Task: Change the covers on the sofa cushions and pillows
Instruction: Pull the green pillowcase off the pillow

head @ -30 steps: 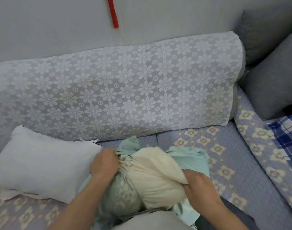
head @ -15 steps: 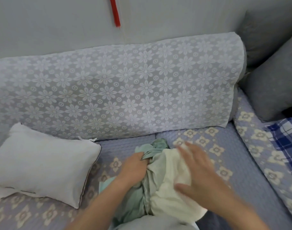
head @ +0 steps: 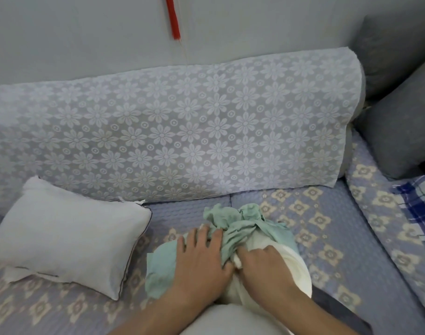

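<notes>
A cream pillow (head: 296, 269) lies on the sofa seat in front of me, half wrapped in a bunched mint-green cover (head: 233, 221). My left hand (head: 201, 259) presses flat on the green cover over the pillow's left side, fingers spread. My right hand (head: 262, 264) is closed on a fold of the green cover and the pillow's corner at the middle. The cover's loose end sticks up beyond my fingers. A bare white pillow (head: 61, 238) rests to the left on the seat.
The long backrest cushion with a white flower-lace cover (head: 182, 131) runs along the wall. Grey cushions (head: 400, 131) stand at the right corner. A blue plaid cloth (head: 419, 204) lies on the right seat. A red strip (head: 173, 18) hangs on the wall.
My left hand has let go of the bunched cover and now lies flat on it. My right hand came down from over the pillow and gripped the cover at the middle.
</notes>
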Action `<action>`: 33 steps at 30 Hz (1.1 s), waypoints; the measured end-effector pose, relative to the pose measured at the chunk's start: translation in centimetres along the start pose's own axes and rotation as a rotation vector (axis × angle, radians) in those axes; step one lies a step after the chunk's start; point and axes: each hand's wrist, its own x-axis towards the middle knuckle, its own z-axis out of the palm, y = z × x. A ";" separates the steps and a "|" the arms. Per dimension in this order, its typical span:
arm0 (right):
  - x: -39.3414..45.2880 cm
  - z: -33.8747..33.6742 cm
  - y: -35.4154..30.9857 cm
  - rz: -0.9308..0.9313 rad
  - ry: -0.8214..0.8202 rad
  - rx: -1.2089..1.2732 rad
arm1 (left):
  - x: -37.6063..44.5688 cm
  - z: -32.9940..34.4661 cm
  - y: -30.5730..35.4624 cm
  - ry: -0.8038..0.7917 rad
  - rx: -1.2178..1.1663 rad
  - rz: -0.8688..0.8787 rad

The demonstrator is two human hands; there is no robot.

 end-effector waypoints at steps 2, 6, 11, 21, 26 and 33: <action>0.6 -0.5 0.3 0.060 0.113 -0.002 | 0.4 -0.3 -0.8 0.044 0.069 -0.024; 1.8 -1.3 1.4 0.097 0.188 -0.071 | 1.7 -0.8 -4.4 -0.005 0.154 -0.157; 0.3 -4.0 7.6 0.271 0.240 0.033 | 1.9 0.6 -14.8 -0.277 0.069 -0.556; 1.7 -2.8 8.1 0.483 0.215 0.548 | 1.7 1.5 -2.6 -0.559 -1.172 -0.475; -2.7 -3.7 5.2 1.040 0.398 0.927 | 1.9 3.8 -1.2 -0.517 -1.239 -0.473; -6.0 2.2 5.0 1.512 0.182 1.625 | 1.0 6.8 -1.3 -0.494 -1.060 -0.515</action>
